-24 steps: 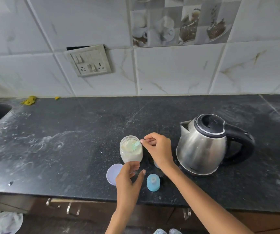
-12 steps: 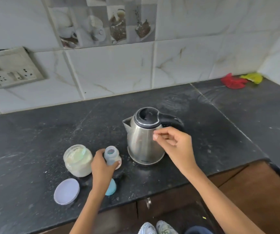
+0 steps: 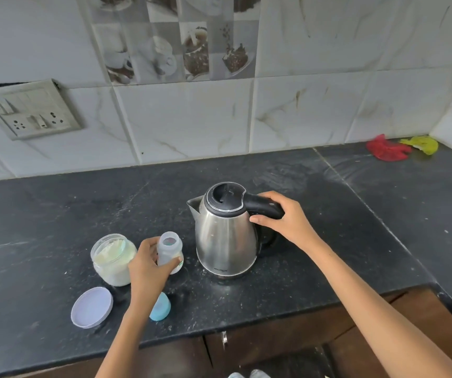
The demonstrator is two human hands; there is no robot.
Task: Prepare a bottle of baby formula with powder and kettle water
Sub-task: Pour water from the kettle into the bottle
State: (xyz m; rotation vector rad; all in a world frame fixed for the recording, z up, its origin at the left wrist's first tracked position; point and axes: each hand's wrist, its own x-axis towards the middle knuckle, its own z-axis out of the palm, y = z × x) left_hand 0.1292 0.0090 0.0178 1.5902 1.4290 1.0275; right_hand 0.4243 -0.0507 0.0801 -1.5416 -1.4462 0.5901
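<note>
1. Your right hand (image 3: 287, 223), half a second ago a loose fist in front of the steel electric kettle (image 3: 226, 236), now wraps its grip around the black handle (image 3: 264, 207).
2. Your left hand (image 3: 148, 266) still clasps the small clear baby bottle (image 3: 169, 252), upright on the black stone desk (image 3: 328, 241).
3. The open glass jar of powder (image 3: 113, 259) stands just left; the round lilac lid (image 3: 91, 306) and blue cap (image 3: 160, 309) lie nearer you.

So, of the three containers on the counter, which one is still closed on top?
The steel kettle: its black lid is shut. The powder jar stands open, its lid lying beside it, and the baby bottle in the left hand has no cap.
</note>
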